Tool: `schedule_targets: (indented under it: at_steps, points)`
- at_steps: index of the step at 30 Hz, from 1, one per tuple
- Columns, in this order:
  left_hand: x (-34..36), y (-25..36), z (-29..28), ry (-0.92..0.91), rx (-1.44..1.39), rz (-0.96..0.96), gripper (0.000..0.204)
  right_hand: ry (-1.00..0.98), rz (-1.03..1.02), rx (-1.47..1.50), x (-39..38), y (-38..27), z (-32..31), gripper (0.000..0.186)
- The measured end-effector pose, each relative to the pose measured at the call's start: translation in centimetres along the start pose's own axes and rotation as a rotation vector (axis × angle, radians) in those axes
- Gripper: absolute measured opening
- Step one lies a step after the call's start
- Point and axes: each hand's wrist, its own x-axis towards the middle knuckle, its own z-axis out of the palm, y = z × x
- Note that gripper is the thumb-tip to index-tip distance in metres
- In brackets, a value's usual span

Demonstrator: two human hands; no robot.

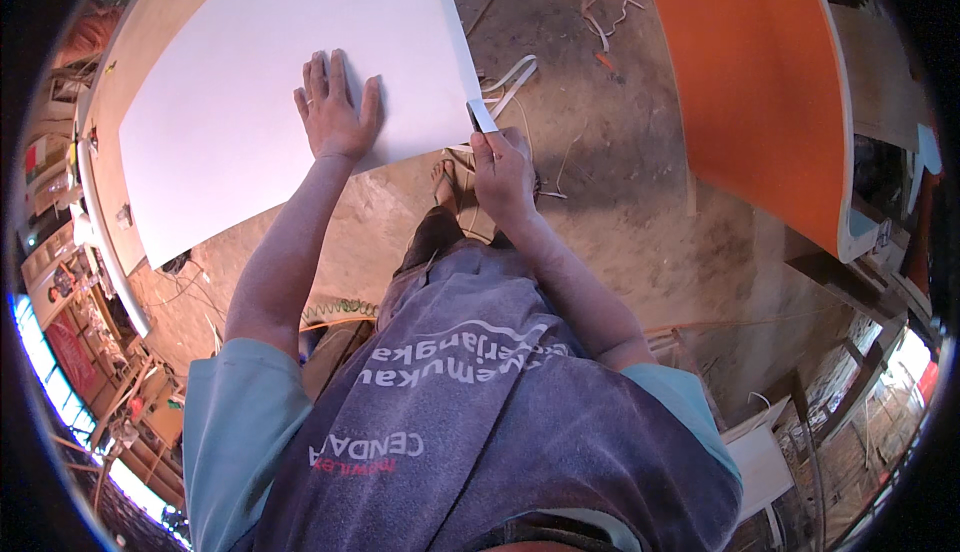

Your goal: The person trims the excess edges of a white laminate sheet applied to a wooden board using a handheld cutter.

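Left hand lies flat, fingers spread, pinning a white sheet; at three o'clock, right hand clenches a small blade at its edge strip.

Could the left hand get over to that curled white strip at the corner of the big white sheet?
Probably yes: the left hand lies flat on the large white sheet, nothing between it and the curled white strip, which the right hand holds.
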Motion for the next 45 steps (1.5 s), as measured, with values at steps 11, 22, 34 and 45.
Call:
schedule_targets:
  at_steps: [11, 22, 34, 45]
  points:
    - [0.4, 0.0, 0.2, 0.045, 0.024, 0.006, 0.081, 0.049, 0.022, 0.123, 4.1, -0.5, 1.5, 0.024]
    - [0.4, 0.4, -0.2, 0.01, 0.021, -0.025, 0.083, 0.168, -0.223, 0.108, 7.5, 1.0, 3.5, 0.018]
    - [1.2, 0.4, 0.0, 0.014, -0.029, -0.021, 0.082, 0.148, -0.185, 0.246, 11.7, 1.5, 5.9, 0.016]
    - [1.2, 0.5, -0.3, 0.071, -0.073, 0.009, 0.078, 0.128, -0.151, 0.173, 16.2, 0.0, 6.8, 0.027]
